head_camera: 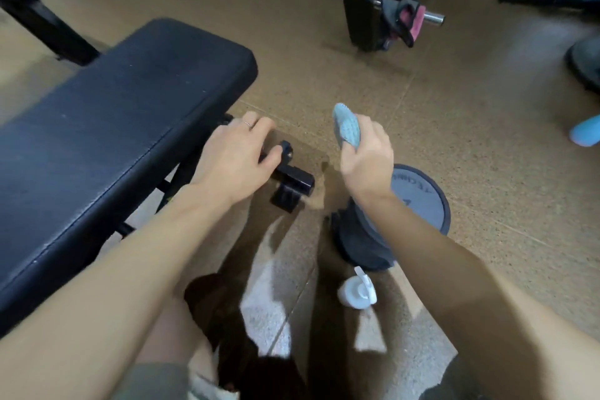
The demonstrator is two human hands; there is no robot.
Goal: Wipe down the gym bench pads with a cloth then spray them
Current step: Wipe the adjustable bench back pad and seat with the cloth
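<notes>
The black padded gym bench (107,140) fills the left half of the view, its pad running from lower left to upper middle. My left hand (233,159) is just off the pad's right edge, fingers curled around a black knob on the bench frame (285,172). My right hand (363,159) hovers over the floor to the right, closed on a bunched light blue cloth (347,127) that sticks up above the fingers. A white spray bottle (357,292) stands on the floor below my right forearm, nozzle up.
A grey dumbbell (418,201) lies on the floor under my right wrist. A black machine post with a chrome bar (363,13) stands at the top middle, straps hanging on it. More equipment bases sit at the top right, and a pale blue object (586,135) at the right edge.
</notes>
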